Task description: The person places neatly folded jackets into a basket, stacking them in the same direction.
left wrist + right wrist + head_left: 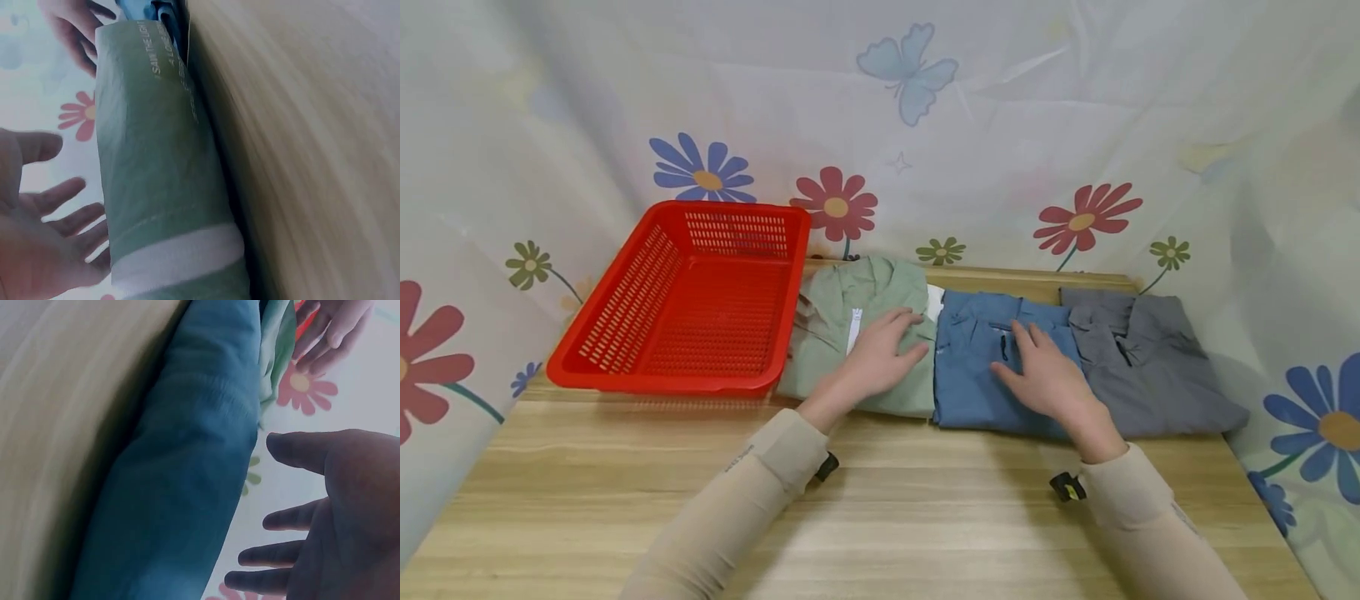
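Three folded garments with collars lie side by side on the table. My left hand (pixel 880 358) hovers over the pale green folded jacket (pixel 820 350), which has a white zipper; a gap between palm and cloth shows in the left wrist view, where white lettering and a pale band mark the jacket's edge (pixel 162 156). Over the blue folded garment (pixel 970 392) hangs my right hand (pixel 1048 375), fingers spread and holding nothing. Its palm stays apart from the blue cloth (pixel 181 469) in the right wrist view. The grey folded garment (pixel 1165 375) lies to the right, partly against the blue one.
A red plastic basket (pixel 673 383) with slotted walls and nothing inside stands at the left, its right rim beside the green jacket. Bare wooden table (pixel 910 517) stretches in front of the garments. A flower-printed curtain (pixel 970 167) encloses the back and sides.
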`<state>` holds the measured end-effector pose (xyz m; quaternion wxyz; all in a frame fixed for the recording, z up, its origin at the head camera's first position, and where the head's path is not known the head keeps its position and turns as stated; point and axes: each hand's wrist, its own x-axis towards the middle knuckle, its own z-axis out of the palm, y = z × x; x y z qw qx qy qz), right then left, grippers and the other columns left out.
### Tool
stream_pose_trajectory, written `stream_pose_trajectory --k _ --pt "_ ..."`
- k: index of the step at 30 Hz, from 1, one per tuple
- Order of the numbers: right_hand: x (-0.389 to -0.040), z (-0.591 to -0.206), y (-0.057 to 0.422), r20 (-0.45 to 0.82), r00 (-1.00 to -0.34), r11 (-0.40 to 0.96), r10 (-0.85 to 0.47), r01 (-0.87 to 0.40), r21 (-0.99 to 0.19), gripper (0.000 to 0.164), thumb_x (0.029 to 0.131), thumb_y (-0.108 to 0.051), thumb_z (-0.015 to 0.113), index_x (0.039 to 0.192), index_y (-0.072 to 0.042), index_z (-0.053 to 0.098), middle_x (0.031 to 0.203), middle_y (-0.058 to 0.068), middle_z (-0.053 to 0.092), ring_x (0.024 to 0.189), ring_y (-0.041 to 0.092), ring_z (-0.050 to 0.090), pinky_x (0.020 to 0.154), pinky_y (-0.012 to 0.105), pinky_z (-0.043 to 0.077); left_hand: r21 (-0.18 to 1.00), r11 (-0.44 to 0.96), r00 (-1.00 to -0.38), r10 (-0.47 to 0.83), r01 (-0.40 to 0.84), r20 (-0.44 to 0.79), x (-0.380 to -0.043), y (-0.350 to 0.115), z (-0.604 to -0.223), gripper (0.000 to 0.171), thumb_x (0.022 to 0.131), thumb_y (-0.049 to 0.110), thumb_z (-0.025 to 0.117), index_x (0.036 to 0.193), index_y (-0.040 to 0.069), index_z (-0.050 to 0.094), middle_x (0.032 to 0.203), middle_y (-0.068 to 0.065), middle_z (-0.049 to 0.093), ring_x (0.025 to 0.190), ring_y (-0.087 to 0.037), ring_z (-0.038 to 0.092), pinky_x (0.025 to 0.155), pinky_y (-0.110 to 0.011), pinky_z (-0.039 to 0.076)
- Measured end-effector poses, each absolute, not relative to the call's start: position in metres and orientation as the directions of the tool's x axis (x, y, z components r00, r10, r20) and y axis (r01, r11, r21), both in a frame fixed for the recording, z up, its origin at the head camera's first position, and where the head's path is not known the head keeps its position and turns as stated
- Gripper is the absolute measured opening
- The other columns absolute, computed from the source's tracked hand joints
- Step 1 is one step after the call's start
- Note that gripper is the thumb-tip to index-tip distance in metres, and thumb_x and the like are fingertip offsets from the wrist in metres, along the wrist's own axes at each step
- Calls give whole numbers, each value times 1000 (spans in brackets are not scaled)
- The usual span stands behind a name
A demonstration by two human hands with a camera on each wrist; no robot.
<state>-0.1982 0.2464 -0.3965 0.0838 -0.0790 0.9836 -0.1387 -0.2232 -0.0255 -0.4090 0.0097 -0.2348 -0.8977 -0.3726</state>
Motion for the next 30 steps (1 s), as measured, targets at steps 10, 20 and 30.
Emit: stream_pose_trajectory --k 10,20,30 --pt "-201 -404 275 -207 -974 932 -97 -16 -362 80 106 -43 53 159 8 21 159 41 15 143 59 22 109 73 26 905 314 -935 300 286 191 -227 -9 -418 41 103 16 64 141 5 56 139 -13 57 126 -25 56 104 -40 47" --pt "-207 -402 296 -192 -981 914 -25 55 -401 80 107 -41 50 155 16 20 153 45 22 139 61 23 109 72 26 969 247 -934 350 14 -75 -232 -3 -418 48 103 24 63 146 7 51 147 -17 52 135 -30 50 108 -46 44" --pt "-212 -402 315 -329 -944 905 37 172 -390 93 107 -53 40 151 24 12 151 49 19 136 63 27 107 68 33 944 327 -898 399 -50 -186 -234 2 -414 59 103 31 63 155 11 43 154 -18 44 143 -30 41 113 -49 38"
